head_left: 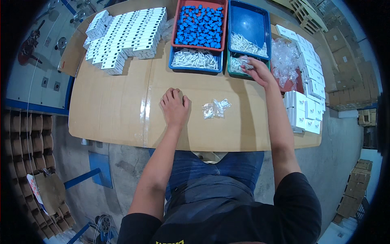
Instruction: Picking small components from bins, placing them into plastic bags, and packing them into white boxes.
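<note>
My left hand [174, 107] rests on the cardboard-covered table [113, 105], its fingers apart and slightly bent, with nothing in them. To its right lie a few small clear plastic bags [219, 108] with small white parts inside. My right hand [260, 73] reaches over the green tray [237, 75], which holds small pale parts. Its fingers curl together at the tray's contents; something clear shows by the fingertips, but I cannot make out what it is.
At the back stand a red tray [174, 40] of blue plastic pieces, a blue tray [172, 68] of white plugs and another blue tray [250, 24] with white pieces. White boxes [134, 34] are stacked at far left, more white boxes [298, 110] at right, near clear bags [283, 57].
</note>
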The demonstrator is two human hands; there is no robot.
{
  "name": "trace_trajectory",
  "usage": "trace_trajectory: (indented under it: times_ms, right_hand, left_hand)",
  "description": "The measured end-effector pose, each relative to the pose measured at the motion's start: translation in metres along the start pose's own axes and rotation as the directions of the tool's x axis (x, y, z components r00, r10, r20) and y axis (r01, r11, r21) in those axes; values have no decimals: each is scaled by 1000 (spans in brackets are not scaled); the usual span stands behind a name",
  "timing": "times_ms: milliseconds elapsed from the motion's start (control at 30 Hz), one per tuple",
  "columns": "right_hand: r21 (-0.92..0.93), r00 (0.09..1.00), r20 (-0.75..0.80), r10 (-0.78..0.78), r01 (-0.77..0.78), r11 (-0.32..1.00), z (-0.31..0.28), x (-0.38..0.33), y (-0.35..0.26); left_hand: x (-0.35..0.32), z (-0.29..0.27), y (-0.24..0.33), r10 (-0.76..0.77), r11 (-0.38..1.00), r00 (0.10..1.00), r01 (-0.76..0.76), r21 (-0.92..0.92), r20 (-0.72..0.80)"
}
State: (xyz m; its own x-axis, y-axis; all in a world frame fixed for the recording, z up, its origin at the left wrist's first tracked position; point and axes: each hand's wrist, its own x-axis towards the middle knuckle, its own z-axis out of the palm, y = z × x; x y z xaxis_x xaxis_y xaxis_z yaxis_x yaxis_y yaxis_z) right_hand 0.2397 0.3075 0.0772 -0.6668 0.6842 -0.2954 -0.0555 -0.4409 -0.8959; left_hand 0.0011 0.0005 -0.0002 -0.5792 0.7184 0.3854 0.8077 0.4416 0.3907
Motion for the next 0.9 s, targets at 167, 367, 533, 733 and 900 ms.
trace_trajectory:
  times_ms: [167, 367, 533, 733, 900]
  right_hand:
    - [-341, 933, -351, -77, -50, 939, -55, -24, -18]
    - [-620, 915, -367, -167, -106, 777, -68, -12, -43]
    - [-857, 961, -229, -155, -124, 499, -55, 10, -61]
    - [-993, 957, -77, -281, -49, 104, -33, 5, -66]
    - [-981, 937, -118, -328, -57, 187, -26, -9, -68]
  left_hand:
    - [-1, 4, -2, 19, 1000, 1000, -19, 14, 3]
    - [-1, 4, -1, 18, 1000, 1000, -18, 16, 6]
    - [-1, 1, 3, 9, 1000, 1000, -9, 8, 29]
    - [-1, 3, 1, 9, 1000, 1000, -9, -1, 27]
    - [-2, 2, 2, 13, 1000, 999, -13, 5, 30]
